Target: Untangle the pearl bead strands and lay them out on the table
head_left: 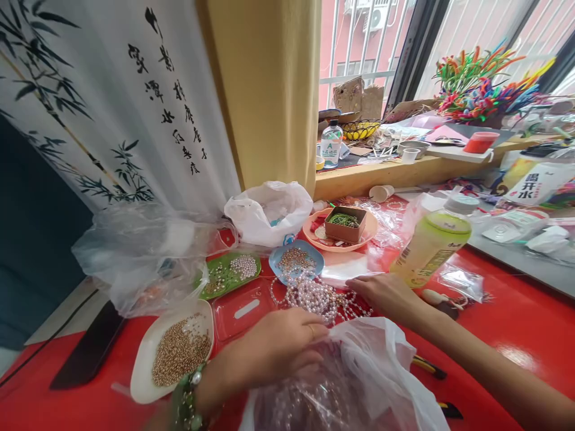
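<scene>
My left hand point(275, 346) has its fingers curled on the edge of a clear plastic bag point(359, 383) in front of me; pearl strands show inside the bag. A green bead bracelet sits on that wrist. My right hand point(384, 294) lies flat with its fingers stretched out toward a heap of pinkish pearl bead strands point(314, 296) on the red table point(516, 323), its fingertips touching the heap. Just behind the right hand a light green bottle point(431, 245) lies tilted.
A white dish of small gold beads point(177, 353), a green tray with pearls point(229, 272), a blue dish of beads point(296, 258), a pink plate holding a brown box point(345, 224) and crumpled plastic bags point(144, 251) crowd the table. A cluttered windowsill point(404, 170) runs behind.
</scene>
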`<state>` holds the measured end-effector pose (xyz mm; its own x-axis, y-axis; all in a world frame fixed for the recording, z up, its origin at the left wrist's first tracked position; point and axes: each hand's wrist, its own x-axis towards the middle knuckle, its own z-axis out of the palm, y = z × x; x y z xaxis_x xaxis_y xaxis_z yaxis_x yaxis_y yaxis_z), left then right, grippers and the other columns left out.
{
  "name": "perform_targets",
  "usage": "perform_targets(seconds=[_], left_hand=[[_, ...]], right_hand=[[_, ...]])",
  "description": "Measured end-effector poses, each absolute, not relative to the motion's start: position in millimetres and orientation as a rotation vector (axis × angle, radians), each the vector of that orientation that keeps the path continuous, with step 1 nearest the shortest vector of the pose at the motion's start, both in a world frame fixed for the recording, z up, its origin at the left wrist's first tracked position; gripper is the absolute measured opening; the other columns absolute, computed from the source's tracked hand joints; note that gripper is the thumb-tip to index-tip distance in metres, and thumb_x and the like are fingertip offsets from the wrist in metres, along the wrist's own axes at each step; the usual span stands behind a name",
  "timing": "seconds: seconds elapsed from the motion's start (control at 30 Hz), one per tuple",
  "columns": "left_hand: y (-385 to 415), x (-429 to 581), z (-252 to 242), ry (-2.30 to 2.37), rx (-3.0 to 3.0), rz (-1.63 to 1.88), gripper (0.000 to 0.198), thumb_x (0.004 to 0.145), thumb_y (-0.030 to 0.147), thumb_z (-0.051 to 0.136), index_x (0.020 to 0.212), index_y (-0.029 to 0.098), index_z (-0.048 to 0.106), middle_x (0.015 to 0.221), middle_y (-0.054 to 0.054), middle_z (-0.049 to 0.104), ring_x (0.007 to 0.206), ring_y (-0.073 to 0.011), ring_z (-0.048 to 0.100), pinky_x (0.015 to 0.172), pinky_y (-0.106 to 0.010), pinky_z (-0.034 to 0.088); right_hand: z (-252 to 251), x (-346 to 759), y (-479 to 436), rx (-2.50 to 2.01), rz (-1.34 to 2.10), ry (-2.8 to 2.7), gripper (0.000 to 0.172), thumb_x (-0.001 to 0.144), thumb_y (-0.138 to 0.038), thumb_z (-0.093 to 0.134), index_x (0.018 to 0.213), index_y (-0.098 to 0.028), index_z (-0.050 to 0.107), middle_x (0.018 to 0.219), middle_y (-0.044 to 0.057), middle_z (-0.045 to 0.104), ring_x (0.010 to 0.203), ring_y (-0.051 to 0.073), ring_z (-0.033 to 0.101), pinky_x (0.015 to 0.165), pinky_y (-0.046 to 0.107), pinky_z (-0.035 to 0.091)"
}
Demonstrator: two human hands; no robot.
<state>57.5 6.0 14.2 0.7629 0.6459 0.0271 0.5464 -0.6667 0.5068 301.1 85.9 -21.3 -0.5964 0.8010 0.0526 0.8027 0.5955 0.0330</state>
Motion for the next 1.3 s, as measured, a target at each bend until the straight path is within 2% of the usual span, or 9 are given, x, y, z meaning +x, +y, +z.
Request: perform_targets(seconds=[0.1,0.33,0.53,0.67,0.73,0.9,1.0,1.1,1.3], left_hand=[[9,49,12,0.973,2.393,0.399,0.030,0.084,0.029,0.050,0.111,0.020,0.057,0.116,-0.009,0.058,0.105,-0.0209,0.054,0.088,-0.034,0.043],[18,39,17,1.150,1.926,0.732,0.020,0.081,0.027,0.053,0.094,0.020,0.067,0.100,-0.005,0.067,0.095,-0.0189,0.059,0.086,-0.033,0.042],[27,34,10,1.067,1.384,0.853,0.023,0.075,0.031,0.060,0.091,0.016,0.068,0.097,-0.009,0.068,0.093,-0.0200,0.060,0.086,-0.033,0.042],[32,32,8,0.811,1.080,0.964,0.046,0.062,0.032,0.073,0.104,0.016,0.062,0.108,-0.011,0.063,0.093,-0.0186,0.059,0.085,-0.032,0.042],[34,30,10,0.804,0.960,1.127,0.045,0.062,0.032,0.073,0.103,0.016,0.061,0.107,-0.010,0.062,0.089,-0.0167,0.060,0.080,-0.029,0.045],[39,22,16,1.059,0.753,1.340,0.026,0.057,0.019,0.075,0.080,0.013,0.065,0.072,-0.001,0.064,0.063,-0.0094,0.059,0.063,-0.021,0.046],[41,18,16,1.133,0.768,1.333,0.022,0.057,0.020,0.074,0.074,0.012,0.063,0.065,-0.001,0.064,0.055,-0.0081,0.057,0.058,-0.021,0.045],[42,18,15,1.170,0.774,1.333,0.019,0.058,0.020,0.073,0.072,0.013,0.062,0.063,0.000,0.064,0.055,-0.0084,0.057,0.057,-0.021,0.045],[35,20,19,1.206,1.109,1.111,0.003,0.063,0.016,0.065,0.066,0.015,0.064,0.063,0.001,0.061,0.057,-0.0087,0.054,0.057,-0.021,0.043]], right_hand=[[-12,299,88,-1.424,0.105,-2.658,0.021,0.082,-0.024,0.048,0.077,-0.020,0.068,0.075,0.007,0.071,0.063,0.019,0.063,0.052,0.025,0.039],[30,292,107,-1.388,0.512,-2.306,0.041,0.085,-0.046,0.037,0.075,-0.019,0.066,0.052,0.000,0.058,0.046,0.011,0.053,0.045,0.023,0.040],[51,237,94,-0.979,1.358,-1.633,0.024,0.072,-0.041,0.061,0.070,-0.018,0.065,0.060,0.001,0.059,0.049,0.009,0.052,0.047,0.022,0.043],[42,211,84,-0.924,1.541,-1.521,0.017,0.068,-0.035,0.067,0.072,-0.019,0.063,0.072,0.001,0.064,0.055,0.008,0.057,0.052,0.022,0.046],[38,207,83,-0.953,1.510,-1.568,0.017,0.069,-0.035,0.065,0.071,-0.019,0.063,0.068,0.001,0.063,0.056,0.009,0.057,0.054,0.023,0.047],[31,211,91,-1.069,1.313,-1.742,0.022,0.073,-0.040,0.058,0.080,-0.018,0.061,0.068,0.003,0.063,0.056,0.013,0.057,0.052,0.028,0.047],[28,214,93,-1.026,0.853,-1.919,0.029,0.078,-0.035,0.053,0.102,-0.021,0.055,0.093,0.009,0.064,0.083,0.022,0.060,0.070,0.040,0.049],[31,213,86,-0.821,0.286,-2.142,0.039,0.078,-0.028,0.052,0.117,-0.025,0.046,0.118,0.010,0.053,0.112,0.027,0.045,0.091,0.049,0.038],[37,201,69,-0.638,0.167,-2.432,0.041,0.082,-0.030,0.050,0.122,-0.022,0.043,0.129,0.010,0.046,0.118,0.026,0.038,0.094,0.046,0.036]])
